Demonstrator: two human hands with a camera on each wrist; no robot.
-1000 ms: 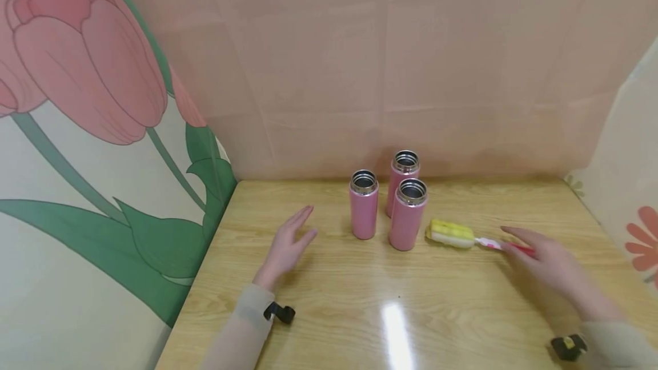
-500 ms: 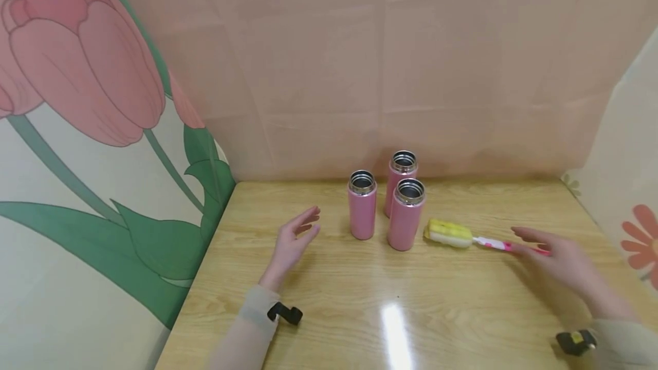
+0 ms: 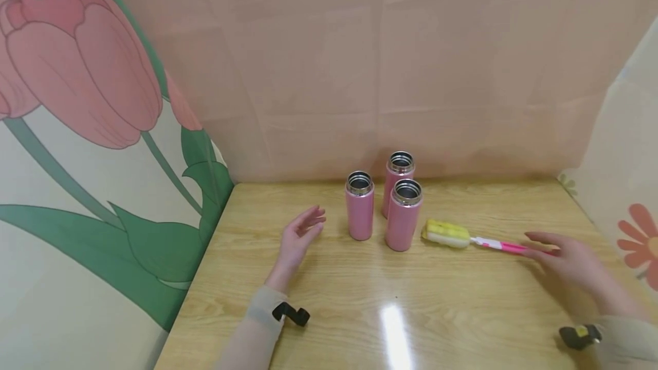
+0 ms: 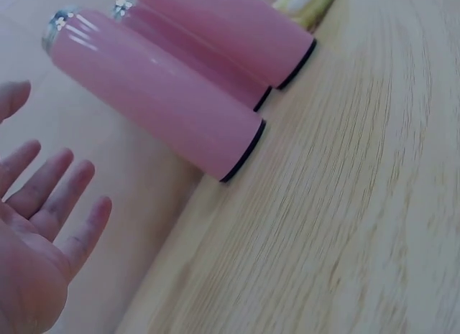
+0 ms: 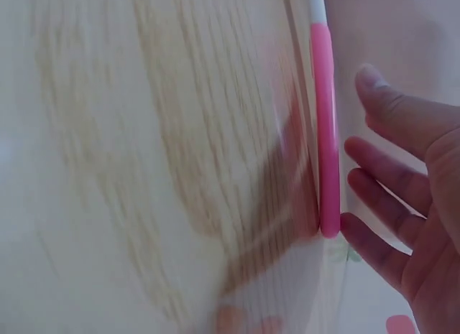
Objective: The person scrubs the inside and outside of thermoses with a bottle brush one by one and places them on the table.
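Note:
Three pink vacuum flasks without lids stand upright in a group: the left flask (image 3: 360, 207), the front flask (image 3: 403, 216) and the rear flask (image 3: 398, 173). Right of them lies a sponge bottle brush, with a yellow and white head (image 3: 446, 233) and a pink and white handle (image 3: 506, 246). My right hand (image 3: 573, 258) is at the handle's end, fingers loosely spread; in the right wrist view the pink handle (image 5: 327, 133) runs just beside the fingertips, ungripped. Left of the flasks, my left hand (image 3: 298, 238) hovers with relaxed fingers, holding nothing.
All of it stands on a wood-grain table (image 3: 329, 313). A pinkish cloth backdrop (image 3: 308, 73) rises behind the table. Printed flower panels flank it, with a large tulip (image 3: 97, 67) at the left and an orange flower (image 3: 640, 238) at the right.
My right hand has drawn back to the right along the brush handle, so more of the handle shows. My left hand has shifted slightly right. The flasks and brush keep their places on the table.

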